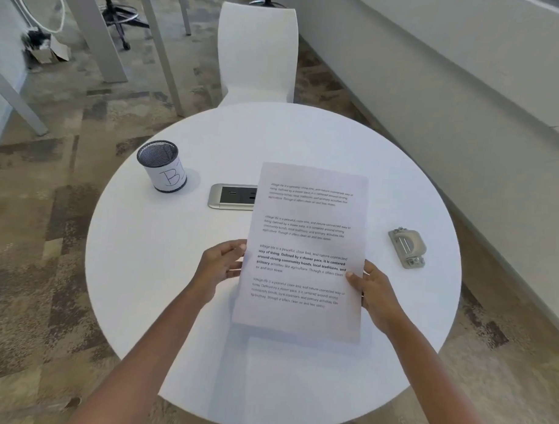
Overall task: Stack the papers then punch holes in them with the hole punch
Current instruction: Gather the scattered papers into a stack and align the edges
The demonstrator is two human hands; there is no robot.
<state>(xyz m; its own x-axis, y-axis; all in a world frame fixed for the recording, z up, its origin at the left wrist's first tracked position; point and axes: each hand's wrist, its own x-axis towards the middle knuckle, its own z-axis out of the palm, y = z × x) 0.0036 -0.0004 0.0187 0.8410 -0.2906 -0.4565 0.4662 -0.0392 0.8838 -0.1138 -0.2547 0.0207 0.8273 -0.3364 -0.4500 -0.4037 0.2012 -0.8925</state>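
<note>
Papers [305, 250], printed with four blocks of text, are held up above the round white table [173, 303] by both hands, facing the camera and casting a shadow on the tabletop beneath their lower edge. How many sheets are in the stack cannot be told, as only the front page shows. At the sheets' left edge, about mid-height, the left hand [221, 267] pinches them, thumb on the front and fingers curled behind. On the opposite edge, a little lower, the right hand [372, 288] grips in the same way, its thumb lying across the printed face near the end of the bold lines. Right of the papers and well apart from the right hand, the grey hole punch [407, 248] rests on the table, touched by neither hand. Partly hidden behind the upper left corner of the papers is a silver power outlet module [231, 196] set in the tabletop. Farther left stands a black mesh pen cup [162, 166] with a white label. A white chair [258, 52] stands at the far side of the table.
</note>
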